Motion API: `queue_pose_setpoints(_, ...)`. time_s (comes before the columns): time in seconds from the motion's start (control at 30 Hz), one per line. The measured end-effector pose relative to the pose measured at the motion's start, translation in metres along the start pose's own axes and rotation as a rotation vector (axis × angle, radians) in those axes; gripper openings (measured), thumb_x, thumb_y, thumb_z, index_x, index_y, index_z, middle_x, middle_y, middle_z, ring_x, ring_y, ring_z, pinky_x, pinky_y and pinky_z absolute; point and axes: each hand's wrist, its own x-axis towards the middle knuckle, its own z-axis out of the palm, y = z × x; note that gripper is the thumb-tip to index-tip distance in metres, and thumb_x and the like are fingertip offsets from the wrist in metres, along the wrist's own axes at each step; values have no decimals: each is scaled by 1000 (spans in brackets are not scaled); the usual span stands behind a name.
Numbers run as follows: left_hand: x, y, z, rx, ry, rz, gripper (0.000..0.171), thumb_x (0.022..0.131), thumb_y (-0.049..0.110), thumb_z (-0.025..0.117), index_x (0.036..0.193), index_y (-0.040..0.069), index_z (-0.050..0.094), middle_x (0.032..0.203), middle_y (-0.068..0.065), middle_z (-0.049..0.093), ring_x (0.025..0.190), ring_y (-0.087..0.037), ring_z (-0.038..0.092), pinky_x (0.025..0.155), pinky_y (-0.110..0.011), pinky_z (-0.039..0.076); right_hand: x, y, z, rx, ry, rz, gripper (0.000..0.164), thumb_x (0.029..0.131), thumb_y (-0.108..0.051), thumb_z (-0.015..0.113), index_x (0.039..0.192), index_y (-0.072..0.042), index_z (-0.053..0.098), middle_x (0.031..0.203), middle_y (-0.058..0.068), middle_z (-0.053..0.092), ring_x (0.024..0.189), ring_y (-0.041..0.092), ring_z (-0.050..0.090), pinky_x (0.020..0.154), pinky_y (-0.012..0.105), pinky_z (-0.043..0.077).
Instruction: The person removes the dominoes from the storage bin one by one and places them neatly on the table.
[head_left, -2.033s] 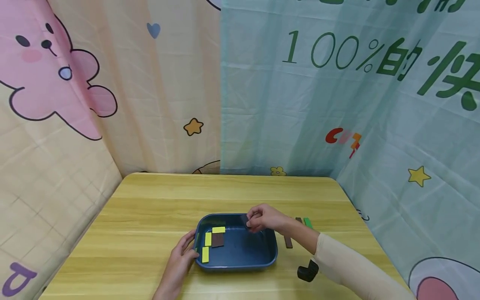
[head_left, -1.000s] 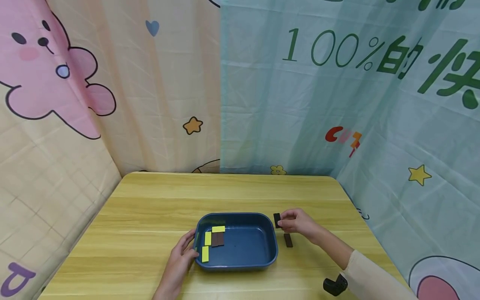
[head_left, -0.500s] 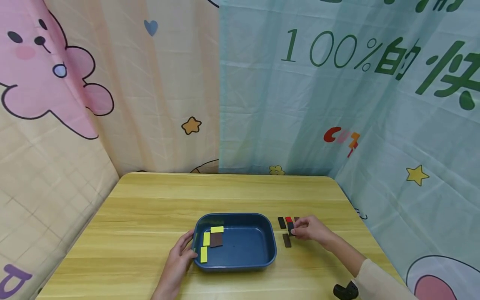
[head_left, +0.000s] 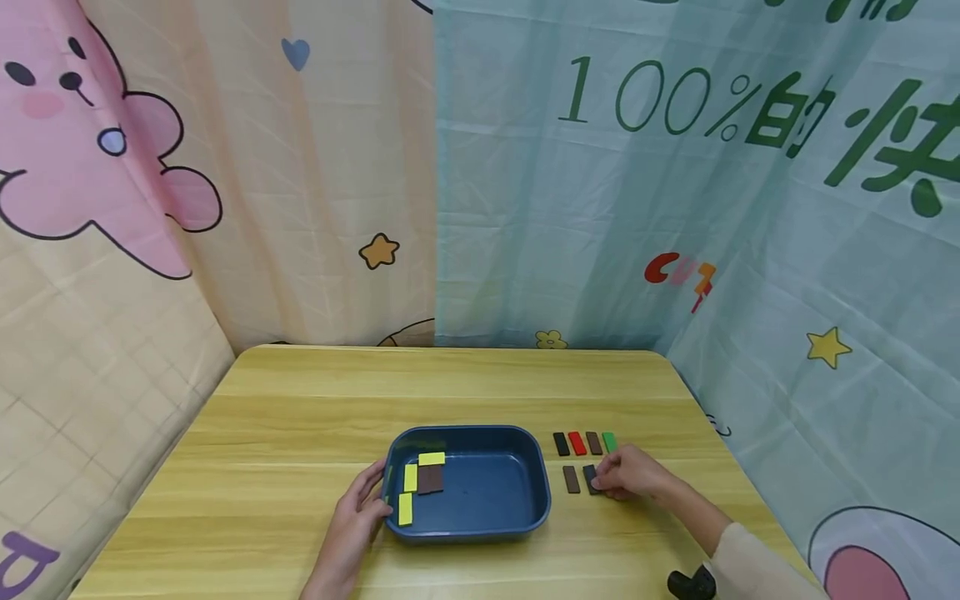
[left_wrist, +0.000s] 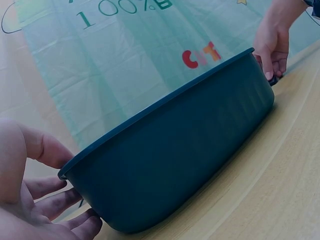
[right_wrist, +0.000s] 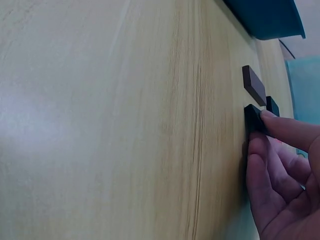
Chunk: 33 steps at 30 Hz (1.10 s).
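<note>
A dark blue rectangular tray [head_left: 480, 535] stands on the table, with several yellow tiles [head_left: 405, 509] and brown tiles [head_left: 430, 479] at its left inside. My left hand [head_left: 358, 518] grips the tray's left end; in the left wrist view its thumb lies on the rim and the fingers are against the outer wall. Right of the tray, my right hand [head_left: 632, 475] pinches a black tile [right_wrist: 254, 119] between thumb and fingers, low at the tabletop. Left of it lies a brown tile [head_left: 572, 479]. Behind are a black tile [head_left: 561, 444], a red tile [head_left: 577, 442], a brown tile [head_left: 594, 442] and a green tile [head_left: 609, 442].
The wood-grain table [head_left: 315, 400] reaches back to printed curtains [head_left: 510, 208] behind and at both sides. A black device [head_left: 692, 583] is strapped by the right sleeve [head_left: 757, 567].
My right hand has left the tray's right end and moved right with a dark tile, then past the back row and down beside the front brown tile. The left hand stays on the tray.
</note>
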Motion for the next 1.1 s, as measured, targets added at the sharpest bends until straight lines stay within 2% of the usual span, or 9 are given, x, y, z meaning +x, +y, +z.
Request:
queue_pose_setpoints(0.4,5,0,0,8,-3,-21,71,92,-6,49,160,3,31,163,-26,26,147,-47,29,115,-55,30,-2,-13,10,-113,143,111,16,85,-12,83,77,-5,71,69,4,63,61,16,58,58,29,51)
queue_pose_setpoints(0.53,5,1,0,6,1,-30,70,92,-6,49,160,4,32,163,-26,27,147,-46,30,115,-55,30,-1,-12,12,-140,155,116,15,85,-12,83,76,-5,73,69,4,64,61,17,58,57,29,51)
queue_pose_setpoints(0.73,4,2,0,0,1,-34,70,92,-6,49,160,3,32,163,-26,27,147,-45,30,115,-54,31,-3,-13,13,-126,173,116,14,85,-10,83,77,-4,73,71,4,64,63,18,60,59,32,54)
queue_pose_setpoints(1.0,3,3,-1,9,-2,-27,70,91,-5,50,159,4,33,162,-25,28,148,-43,31,111,-44,37,-2,-20,5,-104,159,126,11,87,-12,81,85,-3,75,78,5,67,70,20,62,65,33,56)
queue_pose_setpoints(1.1,2,3,-1,11,-1,-23,70,91,-6,51,159,3,33,162,-26,29,147,-43,31,109,-42,39,0,-26,1,-105,154,102,12,88,-13,79,89,-2,74,80,5,68,72,20,62,67,34,56)
